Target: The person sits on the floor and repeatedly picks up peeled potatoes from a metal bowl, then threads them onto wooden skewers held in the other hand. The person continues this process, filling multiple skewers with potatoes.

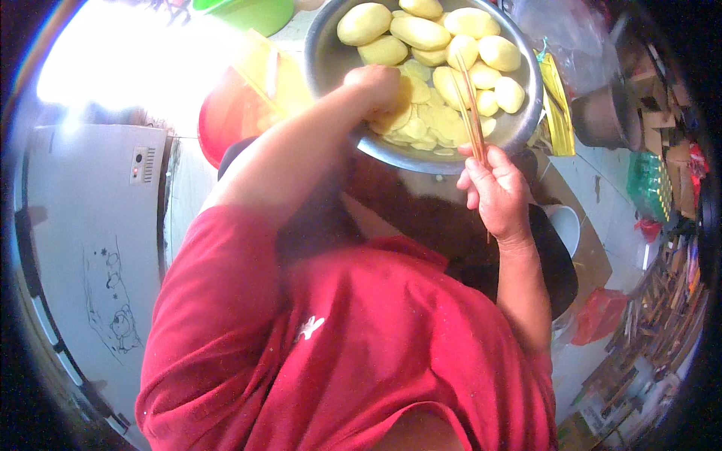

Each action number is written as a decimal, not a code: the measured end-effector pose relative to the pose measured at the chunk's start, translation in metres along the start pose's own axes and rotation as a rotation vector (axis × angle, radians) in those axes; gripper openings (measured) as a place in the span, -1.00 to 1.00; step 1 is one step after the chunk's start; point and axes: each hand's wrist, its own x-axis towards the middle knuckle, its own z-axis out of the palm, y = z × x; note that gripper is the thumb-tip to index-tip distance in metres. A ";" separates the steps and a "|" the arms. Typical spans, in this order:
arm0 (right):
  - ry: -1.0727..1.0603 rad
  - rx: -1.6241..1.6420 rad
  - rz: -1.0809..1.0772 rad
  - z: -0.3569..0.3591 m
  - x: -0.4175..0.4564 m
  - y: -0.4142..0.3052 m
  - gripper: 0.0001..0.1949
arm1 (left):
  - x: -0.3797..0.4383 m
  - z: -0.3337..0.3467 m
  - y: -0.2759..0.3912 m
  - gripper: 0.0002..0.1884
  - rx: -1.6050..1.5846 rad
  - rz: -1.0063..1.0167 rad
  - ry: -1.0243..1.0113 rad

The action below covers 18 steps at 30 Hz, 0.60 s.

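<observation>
A metal basin (533, 107) in front of me holds whole peeled potatoes (420, 32) on its far side. Thin potato slices (428, 125) lie heaped on its near side. My left hand (379, 89) reaches in over the slices at the left, its fingers bent downward. The fingertips are hidden, so whether a slice is gripped does not show. My right hand (496, 186), at the basin's near right rim, is closed around a small bunch of thin bamboo skewers (472, 110). Their upper ends spread apart over the potatoes.
A red basin (217, 124) with a yellowish board (262, 73) over it stands at the left, near a white appliance (101, 197). A green basin (254, 14) is beyond. At the right are a yellow bag (555, 107), a dark bucket (603, 118) and piled sticks (660, 310).
</observation>
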 end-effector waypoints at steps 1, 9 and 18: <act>-0.008 0.004 0.006 0.001 0.001 0.001 -0.80 | 0.000 0.001 -0.002 -0.71 -0.002 0.021 0.025; -0.045 0.020 0.036 0.004 0.007 0.011 -0.79 | -0.024 -0.030 0.007 -0.87 -1.202 0.106 0.087; -0.053 0.212 0.095 0.009 0.012 0.001 -0.85 | -0.051 -0.034 0.020 -0.85 -1.952 0.092 0.169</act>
